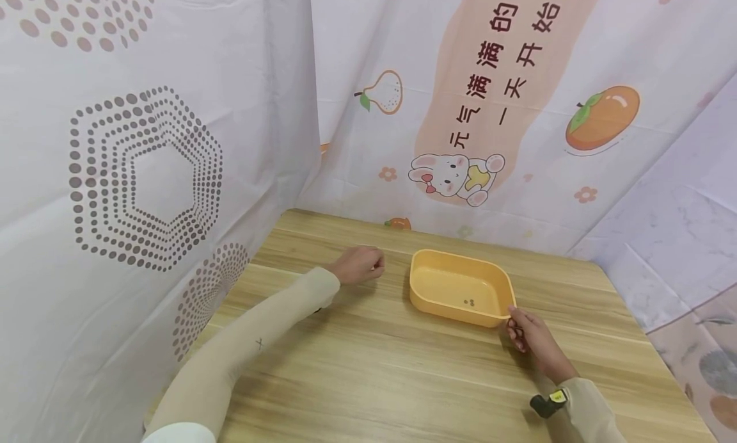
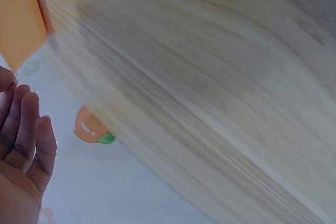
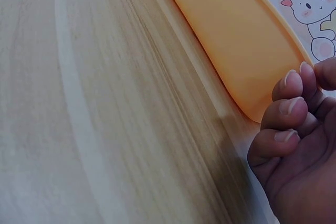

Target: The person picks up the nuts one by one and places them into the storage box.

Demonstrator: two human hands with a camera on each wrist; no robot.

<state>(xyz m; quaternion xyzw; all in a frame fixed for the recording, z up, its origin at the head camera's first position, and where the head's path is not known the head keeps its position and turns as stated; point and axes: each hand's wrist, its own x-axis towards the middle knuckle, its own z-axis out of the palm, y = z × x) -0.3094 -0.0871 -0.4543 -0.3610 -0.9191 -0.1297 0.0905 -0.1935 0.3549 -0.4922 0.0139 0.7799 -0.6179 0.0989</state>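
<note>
A yellow rounded rectangular tray (image 1: 460, 314) lies on the wooden table, with three tiny grey round pieces (image 1: 469, 302) on its floor. My right hand (image 1: 534, 340) pinches the rim at the tray's near right corner; in the right wrist view the thumb and index finger meet at that rim, the other fingers curled below. To the left of the tray, apart from it, my left hand (image 1: 359, 265) is over the table with its fingers bent. In the left wrist view, its thumb and a fingertip come together at a tiny dark piece (image 2: 14, 81), mostly hidden.
The wooden table (image 1: 368, 379) extends toward me. A printed white cloth (image 1: 368, 155) hangs behind its far edge, another cloth (image 1: 242, 110) hangs along the left, and a third cloth (image 1: 673, 238) along the right. A dark device (image 1: 544, 404) is strapped to my right wrist.
</note>
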